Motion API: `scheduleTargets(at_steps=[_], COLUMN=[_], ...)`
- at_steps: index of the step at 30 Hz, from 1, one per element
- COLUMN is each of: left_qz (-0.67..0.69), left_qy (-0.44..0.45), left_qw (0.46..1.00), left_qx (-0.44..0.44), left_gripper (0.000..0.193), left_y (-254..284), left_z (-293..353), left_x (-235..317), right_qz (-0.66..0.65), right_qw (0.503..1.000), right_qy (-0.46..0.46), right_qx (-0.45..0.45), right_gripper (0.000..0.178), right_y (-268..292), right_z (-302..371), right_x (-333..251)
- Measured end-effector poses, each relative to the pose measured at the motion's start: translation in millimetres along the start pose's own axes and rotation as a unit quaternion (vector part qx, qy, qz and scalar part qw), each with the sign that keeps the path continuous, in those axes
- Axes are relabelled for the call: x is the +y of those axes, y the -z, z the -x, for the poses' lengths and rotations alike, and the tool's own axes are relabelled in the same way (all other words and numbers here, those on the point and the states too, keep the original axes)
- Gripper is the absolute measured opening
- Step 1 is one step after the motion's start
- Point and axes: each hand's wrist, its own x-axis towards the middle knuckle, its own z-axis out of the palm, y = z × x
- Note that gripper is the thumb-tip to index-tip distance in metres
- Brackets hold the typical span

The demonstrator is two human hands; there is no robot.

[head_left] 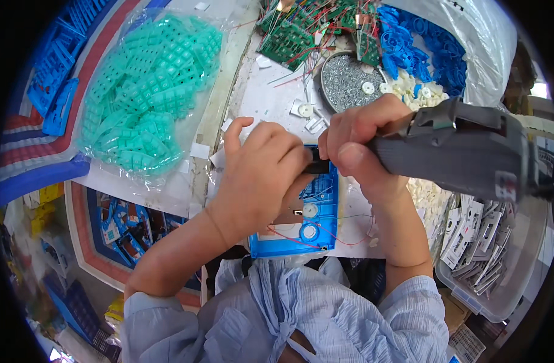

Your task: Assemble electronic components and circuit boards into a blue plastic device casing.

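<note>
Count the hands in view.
2. Left hand: over the blue case. Right hand: gripping the front of the grey tool. No others show.

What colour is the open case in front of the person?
Bright blue; the case shows best in the head view.

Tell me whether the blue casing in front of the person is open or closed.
Open: the blue casing shows its inside, with a brown panel and a round white part exposed.
</note>
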Motion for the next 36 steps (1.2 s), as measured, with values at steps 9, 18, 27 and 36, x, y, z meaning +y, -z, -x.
scheduleTargets(at_steps=[9,18,27,36], left_qz=[0.019,-0.320,-0.044,0.121], left_qy=[0.018,0.358,0.180,-0.091], left_qw=[0.988,0.822,0.956,0.987], left_qx=[-0.152,-0.305,-0.226,-0.057], left_gripper=[0.061,0.076,0.048,0.031], left_y=[105.1,244.5,130.3,22.5], left_z=[3.8,206.0,145.2,55.6], left_x=[13.3,-48.0,6.7,3.3], right_qz=[-0.363,0.318,0.618,0.154], right_qw=[0.902,0.920,0.743,0.947], right_qy=[0.060,-0.096,0.016,-0.257], right_qx=[-0.227,0.207,0.255,0.114], right_gripper=[0.056,0.032,0.017,0.013], right_y=[112.2,172.0,189.5,24.2], right_z=[-7.9,-42.5,-73.8,45.0], right_x=[-44.3,67.6,111.8,24.0])
